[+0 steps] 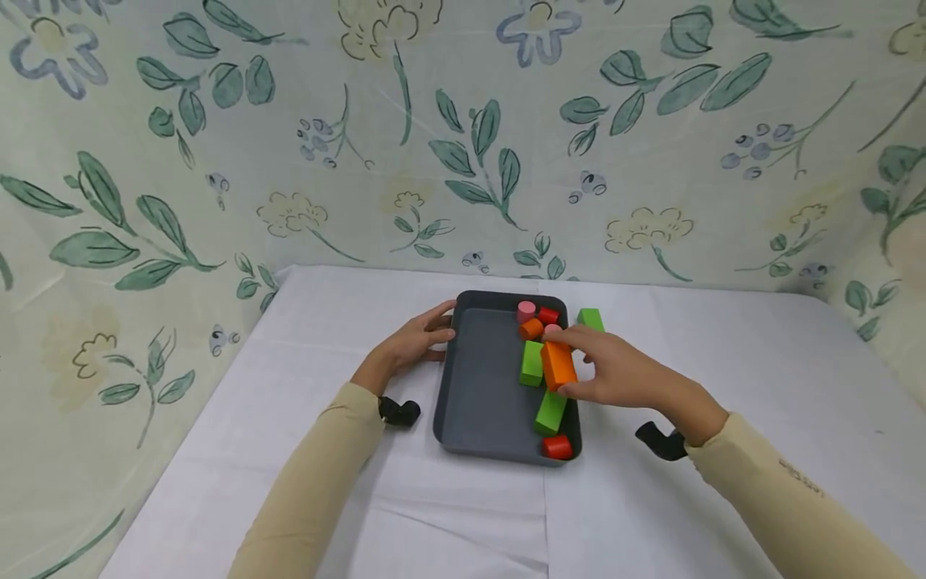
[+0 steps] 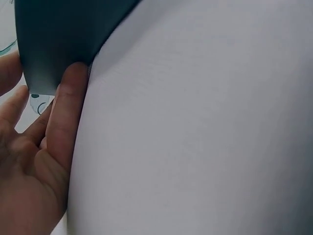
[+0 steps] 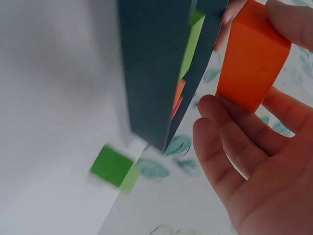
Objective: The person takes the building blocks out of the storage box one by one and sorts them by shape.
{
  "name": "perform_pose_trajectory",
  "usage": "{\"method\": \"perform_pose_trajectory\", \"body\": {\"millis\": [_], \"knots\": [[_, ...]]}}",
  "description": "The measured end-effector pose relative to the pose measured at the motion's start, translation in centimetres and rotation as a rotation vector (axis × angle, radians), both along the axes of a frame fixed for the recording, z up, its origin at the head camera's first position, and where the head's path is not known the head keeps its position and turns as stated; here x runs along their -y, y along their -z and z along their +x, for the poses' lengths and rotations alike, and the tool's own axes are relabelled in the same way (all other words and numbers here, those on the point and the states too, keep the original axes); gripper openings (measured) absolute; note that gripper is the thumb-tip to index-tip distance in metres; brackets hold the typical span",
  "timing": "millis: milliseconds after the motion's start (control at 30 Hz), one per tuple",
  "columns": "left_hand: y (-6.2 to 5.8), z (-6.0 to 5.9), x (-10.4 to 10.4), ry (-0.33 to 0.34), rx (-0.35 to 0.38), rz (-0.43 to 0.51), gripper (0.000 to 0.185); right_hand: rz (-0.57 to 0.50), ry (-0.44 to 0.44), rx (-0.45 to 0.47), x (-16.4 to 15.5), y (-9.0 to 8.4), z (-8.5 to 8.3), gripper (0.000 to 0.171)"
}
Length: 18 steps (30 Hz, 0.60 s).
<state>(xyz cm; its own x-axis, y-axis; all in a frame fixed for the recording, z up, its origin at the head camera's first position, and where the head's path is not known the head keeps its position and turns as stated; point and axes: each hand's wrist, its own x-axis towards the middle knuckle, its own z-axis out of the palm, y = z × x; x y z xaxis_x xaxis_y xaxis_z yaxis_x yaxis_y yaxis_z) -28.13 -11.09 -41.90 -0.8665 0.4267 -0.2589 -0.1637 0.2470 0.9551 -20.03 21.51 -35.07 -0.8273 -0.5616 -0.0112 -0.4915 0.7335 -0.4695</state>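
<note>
A dark grey tray [image 1: 477, 378] lies on a white-clothed table. My right hand [image 1: 604, 366] grips an orange block [image 1: 558, 364] between thumb and fingers, just over the tray's right side; up close the orange block [image 3: 252, 58] sits beside the tray wall [image 3: 154, 68]. My left hand [image 1: 415, 342] rests against the tray's left rim with straight fingers [image 2: 68, 112] touching the tray wall [image 2: 58, 34]. Inside the tray lie two green blocks [image 1: 531, 363] [image 1: 550, 412], a red cylinder [image 1: 557, 447], and small pink, orange and red pieces [image 1: 534, 318].
A green cube [image 1: 591, 319] sits on the cloth outside the tray's far right corner, also in the right wrist view as the green cube [image 3: 115, 167]. A floral curtain [image 1: 463, 137] hangs behind and to both sides. White cloth [image 1: 760, 378] surrounds the tray.
</note>
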Motion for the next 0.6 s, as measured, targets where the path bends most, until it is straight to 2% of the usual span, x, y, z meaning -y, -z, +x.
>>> {"method": "perform_pose_trajectory", "body": {"millis": [367, 600], "knots": [[-0.1, -0.7, 0.3, -0.011, 0.011, 0.009, 0.064, 0.027, 0.164, -0.074, -6.3, 0.1, 0.6, 0.069], [0.1, -1.0, 0.3, 0.0, 0.021, 0.018, 0.064, 0.051, 0.229, -0.048, -8.8, 1.9, 0.1, 0.068]]}}
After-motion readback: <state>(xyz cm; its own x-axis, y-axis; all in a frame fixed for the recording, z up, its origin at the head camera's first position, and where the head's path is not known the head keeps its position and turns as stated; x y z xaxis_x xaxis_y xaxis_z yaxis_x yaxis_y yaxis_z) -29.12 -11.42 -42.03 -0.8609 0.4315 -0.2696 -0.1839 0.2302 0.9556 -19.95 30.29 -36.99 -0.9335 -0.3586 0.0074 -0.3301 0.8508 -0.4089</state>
